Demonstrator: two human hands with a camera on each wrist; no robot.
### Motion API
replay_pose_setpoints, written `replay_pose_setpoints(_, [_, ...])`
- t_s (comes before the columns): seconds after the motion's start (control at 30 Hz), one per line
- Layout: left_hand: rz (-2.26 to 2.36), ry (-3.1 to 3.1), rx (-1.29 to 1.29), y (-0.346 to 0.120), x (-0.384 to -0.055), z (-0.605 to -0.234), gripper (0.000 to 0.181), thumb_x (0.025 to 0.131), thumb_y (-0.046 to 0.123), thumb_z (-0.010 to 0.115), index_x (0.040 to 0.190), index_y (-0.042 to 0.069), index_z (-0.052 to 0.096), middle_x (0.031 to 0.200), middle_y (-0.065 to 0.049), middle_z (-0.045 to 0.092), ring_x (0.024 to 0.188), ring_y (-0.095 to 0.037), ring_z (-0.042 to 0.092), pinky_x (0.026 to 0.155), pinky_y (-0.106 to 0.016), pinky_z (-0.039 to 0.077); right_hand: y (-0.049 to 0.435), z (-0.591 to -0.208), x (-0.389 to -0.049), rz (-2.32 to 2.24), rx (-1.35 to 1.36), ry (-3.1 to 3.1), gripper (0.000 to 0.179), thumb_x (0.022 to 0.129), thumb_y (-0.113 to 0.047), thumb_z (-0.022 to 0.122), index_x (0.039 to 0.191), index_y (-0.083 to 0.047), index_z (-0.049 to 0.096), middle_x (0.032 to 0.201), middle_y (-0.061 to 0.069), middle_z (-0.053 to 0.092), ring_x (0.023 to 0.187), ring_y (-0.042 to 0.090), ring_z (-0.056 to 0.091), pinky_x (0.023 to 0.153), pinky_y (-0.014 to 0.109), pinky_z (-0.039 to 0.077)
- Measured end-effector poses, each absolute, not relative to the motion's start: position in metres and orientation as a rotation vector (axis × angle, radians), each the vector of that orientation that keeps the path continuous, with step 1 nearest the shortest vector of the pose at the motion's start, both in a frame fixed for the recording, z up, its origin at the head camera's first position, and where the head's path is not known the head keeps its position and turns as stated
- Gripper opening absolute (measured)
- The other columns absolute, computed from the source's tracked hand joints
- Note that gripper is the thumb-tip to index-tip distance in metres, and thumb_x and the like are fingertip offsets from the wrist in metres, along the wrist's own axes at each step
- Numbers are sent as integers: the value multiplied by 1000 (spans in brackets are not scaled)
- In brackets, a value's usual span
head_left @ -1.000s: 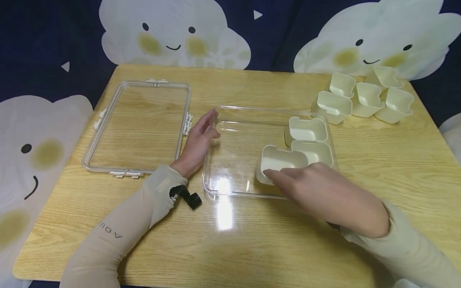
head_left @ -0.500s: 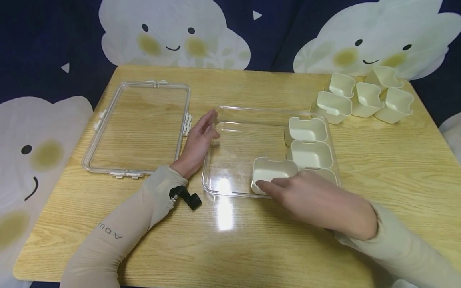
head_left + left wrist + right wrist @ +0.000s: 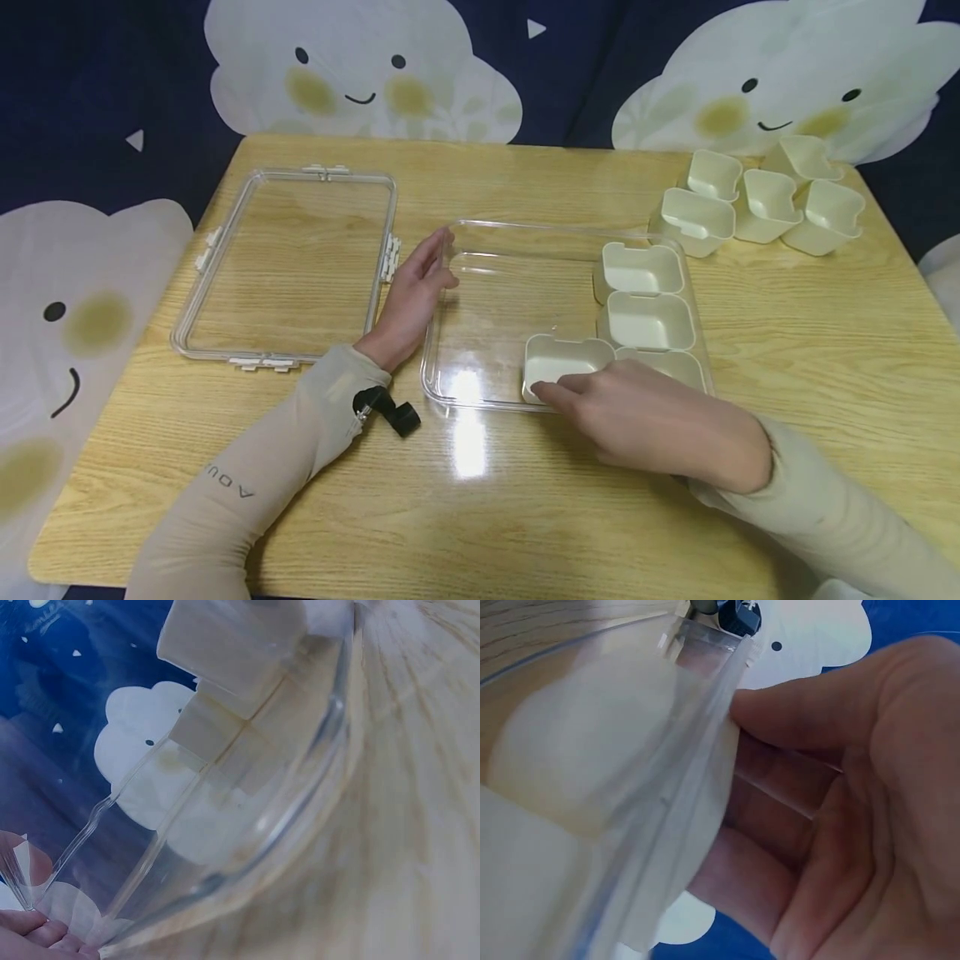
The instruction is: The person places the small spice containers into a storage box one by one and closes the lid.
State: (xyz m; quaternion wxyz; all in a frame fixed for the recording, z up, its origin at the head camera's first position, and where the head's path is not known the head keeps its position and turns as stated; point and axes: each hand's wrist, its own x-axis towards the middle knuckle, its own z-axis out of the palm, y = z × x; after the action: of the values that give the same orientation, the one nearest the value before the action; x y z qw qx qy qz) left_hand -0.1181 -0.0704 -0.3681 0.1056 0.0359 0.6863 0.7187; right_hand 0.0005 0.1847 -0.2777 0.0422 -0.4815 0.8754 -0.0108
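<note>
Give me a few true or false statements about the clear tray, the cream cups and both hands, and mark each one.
1. The right hand touches a cream cup inside the clear tray. True.
2. The left hand rests against the tray's left rim. True.
3. The clear lid sits closed on the tray. False: it lies flat on the table, left of the tray.
4. All cups are in the tray. False: a group of loose cups stands at the table's far right corner.
5. The left hand holds a cup. False: it holds none.
</note>
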Motion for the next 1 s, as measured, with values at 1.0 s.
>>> replay_pose_setpoints(1.0, [2128,2011,119,-71,-118,-367,77,93,3,52,164,17,27,173,1,28,162,-13,23,135,-31,20,183,-285,-5,-209,-1436,2624,22,89,-1,64,106,-15,66,79,-6,67,62,2,54,50,22,47])
